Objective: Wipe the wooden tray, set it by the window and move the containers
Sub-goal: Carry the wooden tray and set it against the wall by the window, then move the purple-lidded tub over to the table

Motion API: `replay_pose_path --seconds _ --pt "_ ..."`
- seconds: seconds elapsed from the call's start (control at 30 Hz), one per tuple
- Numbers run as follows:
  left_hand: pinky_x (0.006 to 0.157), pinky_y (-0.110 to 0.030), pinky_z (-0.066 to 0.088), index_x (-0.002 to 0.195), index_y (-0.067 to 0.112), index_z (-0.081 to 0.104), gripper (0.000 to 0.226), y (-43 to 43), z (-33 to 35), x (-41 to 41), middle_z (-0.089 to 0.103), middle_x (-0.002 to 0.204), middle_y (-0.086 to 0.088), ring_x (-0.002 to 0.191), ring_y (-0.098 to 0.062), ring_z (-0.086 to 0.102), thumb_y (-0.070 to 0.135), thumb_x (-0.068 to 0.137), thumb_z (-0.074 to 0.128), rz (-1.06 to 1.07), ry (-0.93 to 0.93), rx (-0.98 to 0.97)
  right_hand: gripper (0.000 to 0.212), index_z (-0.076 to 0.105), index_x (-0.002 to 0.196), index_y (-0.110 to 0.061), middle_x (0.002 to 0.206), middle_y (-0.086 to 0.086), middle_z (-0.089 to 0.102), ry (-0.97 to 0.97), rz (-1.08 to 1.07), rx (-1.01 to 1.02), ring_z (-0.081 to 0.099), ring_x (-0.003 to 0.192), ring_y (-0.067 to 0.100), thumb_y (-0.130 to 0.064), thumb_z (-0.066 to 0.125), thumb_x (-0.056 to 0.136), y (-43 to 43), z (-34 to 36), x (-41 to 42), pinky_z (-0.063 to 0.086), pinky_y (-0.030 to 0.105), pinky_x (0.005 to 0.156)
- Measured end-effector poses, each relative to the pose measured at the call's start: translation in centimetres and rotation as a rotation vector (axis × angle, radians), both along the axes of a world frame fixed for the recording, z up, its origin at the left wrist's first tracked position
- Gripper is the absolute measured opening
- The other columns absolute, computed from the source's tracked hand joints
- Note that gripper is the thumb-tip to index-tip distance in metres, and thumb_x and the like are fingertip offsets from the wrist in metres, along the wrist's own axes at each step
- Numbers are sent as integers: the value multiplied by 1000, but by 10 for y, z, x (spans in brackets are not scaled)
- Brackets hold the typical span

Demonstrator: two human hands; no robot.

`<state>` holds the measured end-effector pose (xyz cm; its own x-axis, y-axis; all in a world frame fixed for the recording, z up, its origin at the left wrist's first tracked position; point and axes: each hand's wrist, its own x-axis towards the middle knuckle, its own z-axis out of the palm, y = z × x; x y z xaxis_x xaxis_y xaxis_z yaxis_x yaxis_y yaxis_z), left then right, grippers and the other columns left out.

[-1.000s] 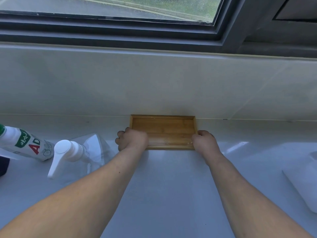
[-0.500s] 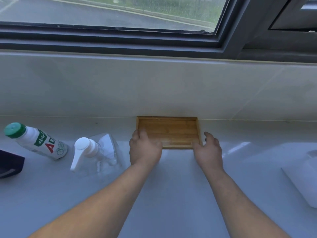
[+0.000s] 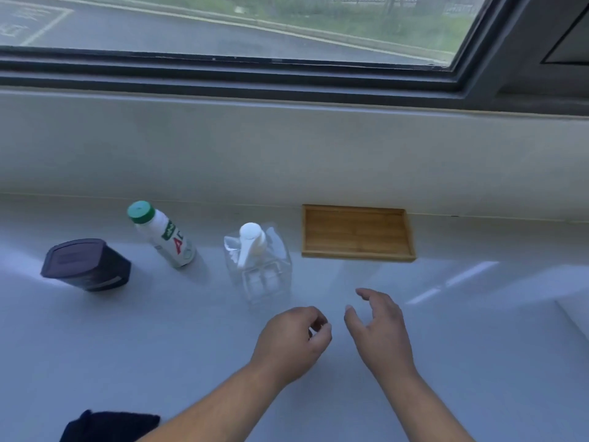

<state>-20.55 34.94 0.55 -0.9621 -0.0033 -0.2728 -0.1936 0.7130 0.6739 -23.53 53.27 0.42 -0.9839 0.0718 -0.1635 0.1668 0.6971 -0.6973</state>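
1. Head view: your left hand (image 3: 291, 341) is loosely curled and holds nothing; your right hand (image 3: 381, 328) is spread open and empty.
2. The rectangular wooden tray (image 3: 357, 232), empty, lies flat against the wall under the window (image 3: 223, 27).
3. Left of it stand a clear square pump bottle (image 3: 258, 263), a white green-capped bottle (image 3: 161, 236) and a dark lidded tub (image 3: 86, 264).
4. A dark cloth (image 3: 108, 425) lies nearest you.

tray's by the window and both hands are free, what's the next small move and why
Probably reach the left hand to the pump bottle, the nearest container. The tray sits empty against the wall, neither hand holds anything, and the right hand is open beside it.
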Motion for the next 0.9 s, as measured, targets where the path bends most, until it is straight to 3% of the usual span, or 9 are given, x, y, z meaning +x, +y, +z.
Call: replay_pose_path --seconds 0.23,0.43,0.6,0.73,0.9 --pt "70 -20 49 97 39 68 39 -111 0 54 64 90 27 83 9 58 72 82 51 155 75 -88 52 62 131 -29 124 -19 56 -43 85 -1 44 126 7 -53 71 85 -93 -4 55 36 23 94" --pt "82 -23 42 124 36 60 60 -234 11 82 55 117 27 106 -3 57 73 77 56 369 168 -114 63 60 133 -32 124 -23 55 -71 196 -52 43 123 0 -66 63 80 -206 1 94 36 21 95" --pt "102 -37 44 138 24 51 78 -342 29 78 56 137 5 123 -21 51 71 76 59 451 334 -181 73 49 146 -38 140 -24 48 -151 225 -212 41 133 0 -68 62 80 -312 15 100 36 25 105" --pt "117 -45 32 154 27 35 99 -408 43 61 35 163 0 144 -26 33 78 74 59 414 291 -238 74 40 154 -37 157 -16 43 -251 153 -381 40 142 6 -60 65 88 -387 28 87 37 37 116" --pt "115 -48 32 162 37 18 115 -450 48 29 11 173 7 150 -25 24 80 69 70 283 173 -284 78 33 160 -34 163 -11 39 -355 74 -559 40 145 10 -62 61 92 -446 37 61 34 29 106"
